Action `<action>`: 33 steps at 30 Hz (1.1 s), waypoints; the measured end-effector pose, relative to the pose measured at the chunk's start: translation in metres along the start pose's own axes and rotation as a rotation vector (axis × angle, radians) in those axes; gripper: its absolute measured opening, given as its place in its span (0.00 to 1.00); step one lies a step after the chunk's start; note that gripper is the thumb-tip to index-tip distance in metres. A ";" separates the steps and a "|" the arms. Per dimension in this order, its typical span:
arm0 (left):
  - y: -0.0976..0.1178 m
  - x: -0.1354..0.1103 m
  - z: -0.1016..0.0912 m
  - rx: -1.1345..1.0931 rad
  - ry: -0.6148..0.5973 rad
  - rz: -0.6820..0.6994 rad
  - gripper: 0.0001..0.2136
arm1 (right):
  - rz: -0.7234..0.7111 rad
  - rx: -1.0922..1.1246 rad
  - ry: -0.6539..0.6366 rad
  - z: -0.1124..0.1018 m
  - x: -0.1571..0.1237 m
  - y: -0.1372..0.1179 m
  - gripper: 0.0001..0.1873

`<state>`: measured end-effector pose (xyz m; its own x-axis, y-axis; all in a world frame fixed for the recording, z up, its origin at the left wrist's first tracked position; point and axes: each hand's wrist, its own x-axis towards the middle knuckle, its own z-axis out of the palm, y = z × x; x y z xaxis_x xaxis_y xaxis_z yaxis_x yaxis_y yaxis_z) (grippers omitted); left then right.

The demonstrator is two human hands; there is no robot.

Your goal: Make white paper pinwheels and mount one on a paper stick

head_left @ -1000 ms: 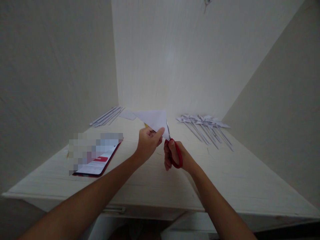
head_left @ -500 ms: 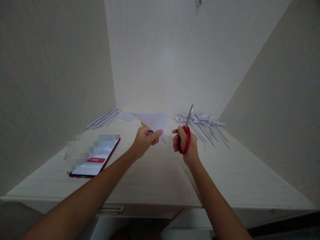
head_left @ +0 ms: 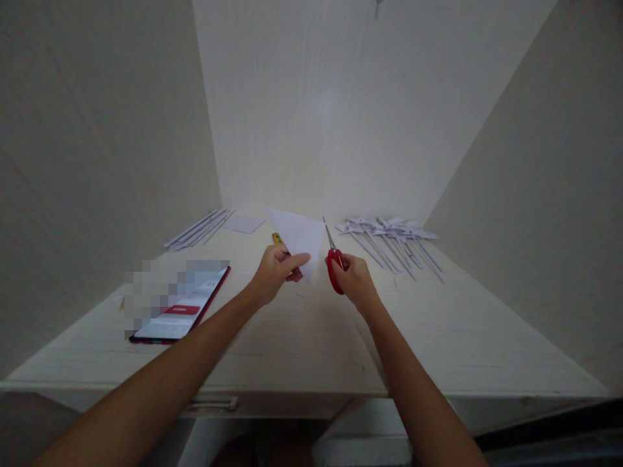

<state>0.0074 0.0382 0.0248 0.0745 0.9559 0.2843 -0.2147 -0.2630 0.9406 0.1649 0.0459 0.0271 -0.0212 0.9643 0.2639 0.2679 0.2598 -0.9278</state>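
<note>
A folded white sheet of paper [head_left: 299, 235], triangular in outline, is pinched between the thumb and fingers of my left hand [head_left: 278, 271]. My right hand [head_left: 354, 280] grips red-handled scissors [head_left: 335, 264], fingers closed about the loops. Their metal blades point up and slightly left, with the tip beside the paper's right corner; I cannot tell if they touch it. Behind my left hand a yellow object [head_left: 277, 239], perhaps a cutter, shows only in part.
Paper pinwheels on sticks [head_left: 389, 233] lie at the back right. Rolled paper sticks [head_left: 199, 230] and a flat paper square [head_left: 244, 224] are at the back left. A phone [head_left: 182, 311] rests on the table [head_left: 452, 337] at left. Walls enclose three sides.
The scissors have swung leftward, toward the paper, and my right hand has turned with them. The paper has tilted a little in my left hand. The view has shifted slightly.
</note>
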 end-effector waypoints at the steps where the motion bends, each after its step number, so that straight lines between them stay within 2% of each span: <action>1: -0.001 0.000 0.000 -0.002 -0.002 0.005 0.12 | 0.009 0.089 -0.024 0.001 0.000 -0.002 0.18; 3: -0.001 0.000 0.000 -0.012 -0.006 0.029 0.13 | 0.029 0.288 -0.092 0.005 -0.002 -0.006 0.17; 5: 0.001 0.000 0.001 -0.007 0.002 0.042 0.16 | -0.002 0.381 -0.104 0.010 -0.003 -0.010 0.16; 12: 0.010 -0.003 0.008 0.046 0.053 0.002 0.17 | -0.126 0.383 -0.070 0.011 -0.010 -0.015 0.16; 18: 0.006 -0.010 0.014 0.091 -0.128 -0.007 0.14 | -0.078 0.404 -0.021 0.005 -0.012 -0.018 0.15; 21: 0.007 -0.011 0.014 0.102 -0.185 0.001 0.14 | -0.042 0.410 -0.054 0.006 -0.012 -0.016 0.14; 29: 0.011 -0.009 0.011 0.131 -0.083 0.068 0.13 | -0.002 0.449 -0.170 0.007 -0.012 -0.016 0.16; 33: 0.010 -0.008 0.010 0.139 0.059 0.135 0.11 | 0.014 0.492 -0.230 0.008 -0.011 -0.016 0.18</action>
<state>0.0138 0.0264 0.0342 -0.0036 0.9158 0.4017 -0.0816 -0.4006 0.9126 0.1530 0.0312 0.0363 -0.2461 0.9398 0.2371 -0.2117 0.1866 -0.9594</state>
